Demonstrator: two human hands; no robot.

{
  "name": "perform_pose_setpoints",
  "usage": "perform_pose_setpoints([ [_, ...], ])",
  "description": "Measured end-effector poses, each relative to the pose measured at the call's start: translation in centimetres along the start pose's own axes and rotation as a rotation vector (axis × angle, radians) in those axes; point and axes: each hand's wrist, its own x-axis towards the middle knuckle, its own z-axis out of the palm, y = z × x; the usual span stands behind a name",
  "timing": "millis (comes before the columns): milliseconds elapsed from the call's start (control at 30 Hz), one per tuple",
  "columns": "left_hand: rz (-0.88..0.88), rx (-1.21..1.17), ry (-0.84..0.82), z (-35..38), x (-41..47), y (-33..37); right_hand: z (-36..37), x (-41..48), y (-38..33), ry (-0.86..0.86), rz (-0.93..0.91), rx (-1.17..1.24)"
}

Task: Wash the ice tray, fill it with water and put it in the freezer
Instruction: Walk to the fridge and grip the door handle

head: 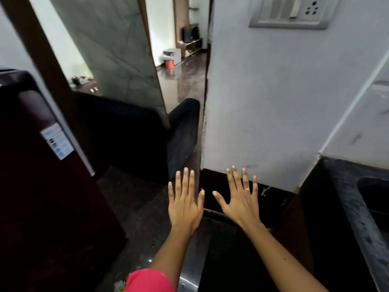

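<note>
I hold the left hand (183, 207) and right hand (242, 202) flat, fingers spread, both empty. The refrigerator (42, 186) label (57, 141) text is too blurred to read.

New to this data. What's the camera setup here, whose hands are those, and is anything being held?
There is no robot here. One wide-angle camera sits on a person's head and looks forward and down, so the two bare arms reaching in from the bottom are the wearer's own. The left hand and the right hand, which wears a small gold ring, are spread flat with fingers apart; neither has a grip on anything. No ice tray is in view. The tall dark maroon fridge stands to the left, a dark stone counter with a sink to the right, and a white wall with a grey switch plate ahead.
</note>
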Motion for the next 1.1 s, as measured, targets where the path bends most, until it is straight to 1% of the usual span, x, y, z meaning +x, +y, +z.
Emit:
perform_pose_setpoints([
  [167,-0.168,0.048,0.025,-1.7,-3.3,-2.9,0.7,-0.9,-3.7,-0.015,-0.156,0.051],
  [500,-0.447,0.141,0.066,-5.5,-10.1,-7.7,1.1,-3.1,-12.2,-0.02,-0.461,0.18],
  [700,-0.598,0.182,0.138,-8.1,-13.7,-10.9,0.9,-4.7,-17.6,-0.021,-0.635,0.231],
  [900,-0.713,0.238,0.171,-10.5,-16.2,-15.0,0.6,-5.8,-23.3,-0.006,-0.749,0.247],
  [1100,-0.774,0.274,0.24,-13.1,-17.5,-20.7,0.4,-6.3,-30.1,-0.018,-0.829,0.258],
])
